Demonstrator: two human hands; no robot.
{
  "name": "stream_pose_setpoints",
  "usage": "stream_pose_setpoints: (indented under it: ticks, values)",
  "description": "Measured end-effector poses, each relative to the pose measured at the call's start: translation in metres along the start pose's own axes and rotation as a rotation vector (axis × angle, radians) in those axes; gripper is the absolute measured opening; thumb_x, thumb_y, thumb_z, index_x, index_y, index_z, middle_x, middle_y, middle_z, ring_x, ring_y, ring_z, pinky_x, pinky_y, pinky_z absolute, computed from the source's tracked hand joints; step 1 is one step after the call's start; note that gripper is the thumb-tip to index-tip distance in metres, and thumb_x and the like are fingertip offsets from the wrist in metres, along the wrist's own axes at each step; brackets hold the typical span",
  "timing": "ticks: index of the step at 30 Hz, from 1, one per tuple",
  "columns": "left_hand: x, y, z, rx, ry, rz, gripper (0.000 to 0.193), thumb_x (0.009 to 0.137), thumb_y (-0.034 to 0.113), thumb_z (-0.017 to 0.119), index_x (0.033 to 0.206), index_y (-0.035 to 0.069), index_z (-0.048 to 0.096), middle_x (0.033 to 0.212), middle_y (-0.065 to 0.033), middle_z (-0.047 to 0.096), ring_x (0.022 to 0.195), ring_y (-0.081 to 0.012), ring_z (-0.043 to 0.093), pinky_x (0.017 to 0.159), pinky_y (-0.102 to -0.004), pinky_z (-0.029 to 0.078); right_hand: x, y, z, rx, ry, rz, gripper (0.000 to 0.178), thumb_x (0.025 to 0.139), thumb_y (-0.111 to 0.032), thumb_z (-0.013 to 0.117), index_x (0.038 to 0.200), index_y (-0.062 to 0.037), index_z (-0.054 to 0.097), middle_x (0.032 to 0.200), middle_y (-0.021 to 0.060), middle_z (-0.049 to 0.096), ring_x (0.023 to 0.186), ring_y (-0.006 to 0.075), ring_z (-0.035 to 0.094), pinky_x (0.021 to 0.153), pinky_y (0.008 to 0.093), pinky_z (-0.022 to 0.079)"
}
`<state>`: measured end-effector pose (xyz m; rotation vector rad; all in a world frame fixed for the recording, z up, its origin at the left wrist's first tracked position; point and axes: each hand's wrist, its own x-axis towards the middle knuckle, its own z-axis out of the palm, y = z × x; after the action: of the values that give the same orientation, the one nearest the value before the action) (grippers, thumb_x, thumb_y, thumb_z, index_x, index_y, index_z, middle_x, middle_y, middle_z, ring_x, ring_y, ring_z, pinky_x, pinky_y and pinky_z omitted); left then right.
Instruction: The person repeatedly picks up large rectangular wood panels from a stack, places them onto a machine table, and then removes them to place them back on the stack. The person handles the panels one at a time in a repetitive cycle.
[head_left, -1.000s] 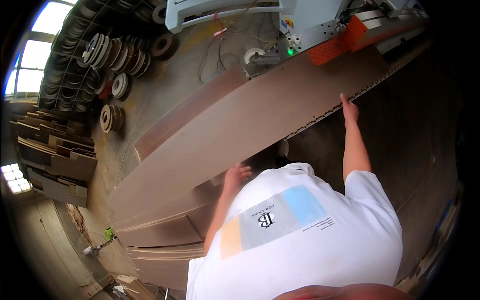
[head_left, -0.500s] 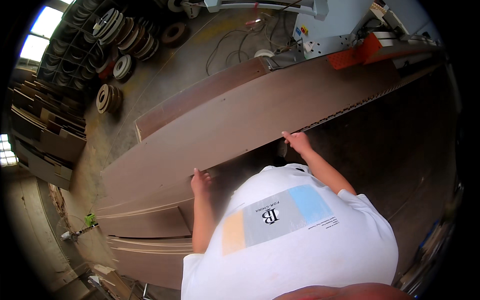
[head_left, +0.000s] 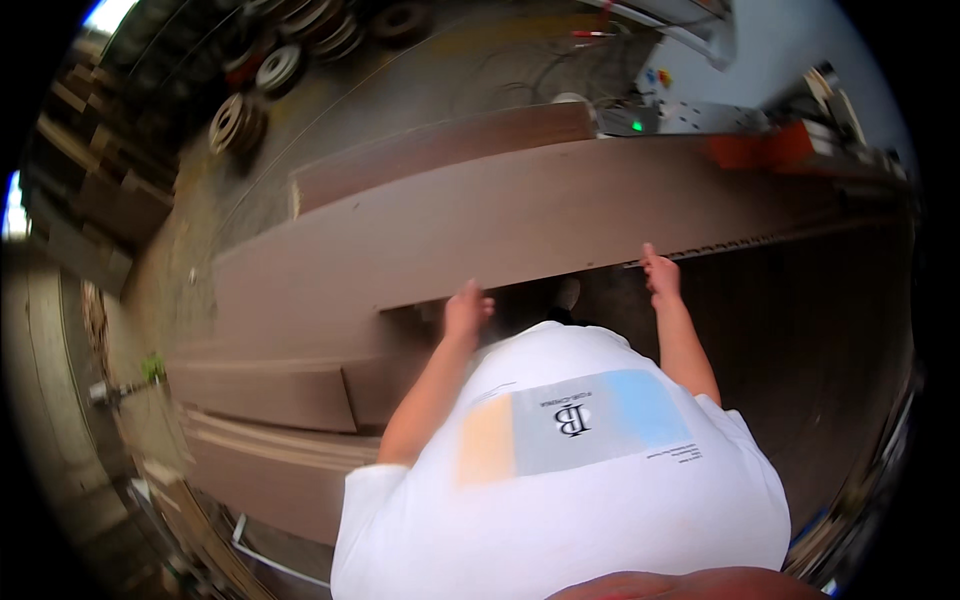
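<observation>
Brown board panel [head_left: 520, 225] lies flat just ahead of both my hands, on a stack. My left hand [head_left: 466, 311] curls over its near edge; my right hand [head_left: 660, 277] presses there, fingers loosely open. I judge I'm positioning it; next needs an even push.

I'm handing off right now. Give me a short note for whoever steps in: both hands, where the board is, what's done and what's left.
Left hand: on the near edge of the long brown board, fingers curled at the edge; grip not clear.
Right hand: on the same edge, further right.
Board: lies across the stack of brown boards, its far end by the machine with orange parts.
Done: both hands are on the board.
Left: the board likely still needs moving; it is not clear of the stack.
</observation>
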<state>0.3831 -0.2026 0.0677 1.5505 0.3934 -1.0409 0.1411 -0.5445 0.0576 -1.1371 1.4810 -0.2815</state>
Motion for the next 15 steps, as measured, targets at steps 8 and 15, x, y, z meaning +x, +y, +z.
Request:
stream_pose_setpoints:
  ticks: [8,15]
  values:
    - [-0.003,-0.003,0.008,0.147,-0.294,-0.038,0.050,0.100,0.050,0.050,0.101,0.002,0.063,0.080,-0.0077,0.069,0.065,-0.0144,0.063,0.064,-0.0308,0.051,0.017,0.002,-0.009,0.072,0.281,-0.001,0.053,0.085,-0.057,0.071,0.074,-0.0063,0.062,0.054,-0.0059,0.040,0.041,0.0061,0.031,0.040,0.0251,0.021]
    - [-0.003,0.003,-0.083,-0.127,0.068,0.029,0.052,0.100,0.049,0.052,0.104,-0.002,0.060,0.073,-0.0078,0.065,0.057,-0.0131,0.057,0.053,-0.0273,0.046,-0.027,0.005,0.036,-0.192,0.047,0.002,0.055,0.082,-0.061,0.072,0.070,-0.0076,0.062,0.055,-0.0053,0.042,0.044,0.0068,0.035,0.042,0.0243,0.025]
